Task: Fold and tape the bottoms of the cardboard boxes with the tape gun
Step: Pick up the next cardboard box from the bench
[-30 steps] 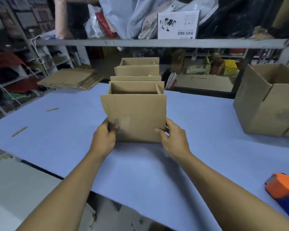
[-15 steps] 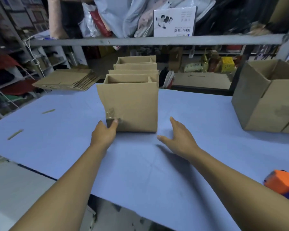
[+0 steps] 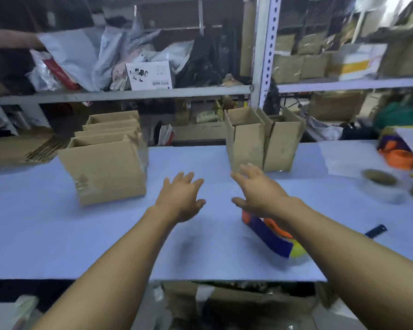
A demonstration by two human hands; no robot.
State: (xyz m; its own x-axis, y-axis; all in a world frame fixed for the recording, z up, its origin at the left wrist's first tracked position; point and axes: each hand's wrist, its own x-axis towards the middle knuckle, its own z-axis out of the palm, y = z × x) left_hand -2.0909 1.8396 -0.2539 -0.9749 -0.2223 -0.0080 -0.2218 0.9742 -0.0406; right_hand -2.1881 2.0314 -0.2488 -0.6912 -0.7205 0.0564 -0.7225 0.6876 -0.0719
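A row of several upright open cardboard boxes (image 3: 110,172) stands on the blue table (image 3: 57,234) at the left. Two more boxes (image 3: 248,144) stand at the back right of centre. My left hand (image 3: 180,198) and my right hand (image 3: 258,191) hover over the table's middle with fingers spread, holding nothing. My right hand's fingertips are close to the front of the nearer right-hand box. The orange and blue tape gun (image 3: 270,236) lies on the table under my right forearm, partly hidden by it.
A stack of flat cardboard (image 3: 17,148) lies at the far left. Tape rolls (image 3: 382,186) sit at the right, beside an orange and purple object (image 3: 396,151) and a small dark tool (image 3: 376,231). A metal shelf rack (image 3: 262,55) rises behind the table.
Both hands let go of the front box at the left and moved right toward the table's middle. The view swung right, bringing the two right-hand boxes and the tape gun into sight.
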